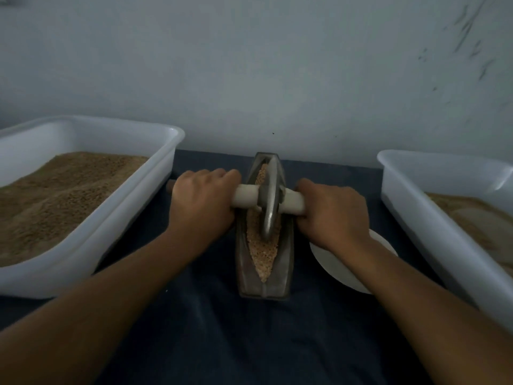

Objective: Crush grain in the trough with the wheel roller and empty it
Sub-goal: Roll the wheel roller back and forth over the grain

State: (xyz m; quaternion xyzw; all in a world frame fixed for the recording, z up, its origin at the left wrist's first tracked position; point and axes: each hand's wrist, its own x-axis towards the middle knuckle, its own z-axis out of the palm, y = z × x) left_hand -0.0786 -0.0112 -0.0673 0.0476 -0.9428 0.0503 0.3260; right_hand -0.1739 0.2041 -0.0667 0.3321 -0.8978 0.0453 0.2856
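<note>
Your fingers are curled over the pale wooden axle handle [244,196] on both sides of the wheel: your left hand [204,202] grips the left stub, your right hand [331,215] grips the right one, knuckles up, each hand close against the disc.

Between them stands the grey metal wheel roller [270,202], upright on its edge, its rim sunk in the tan grain [262,245] that lies along the groove of the narrow boat-shaped metal trough [283,269]. The trough sits on the dark blue cloth [222,329], lengthways away from you, midway between the two tubs.

The wheel looks heavy and stiff, so I judge its own weight will do much of the crushing; holding near the disc, as you do, should keep it from tipping sideways. The grain is loose and will likely spill if the rim rides up the trough's ends. For emptying, the trough looks solid and weighty; take it by its long sides.

The white plastic tub [91,240] on your left holds a deep heap of brown grain. The white plastic tub [433,232] on your right holds a shallower, paler layer. A white round dish [333,263] lies under your right wrist; its contents are hidden.
</note>
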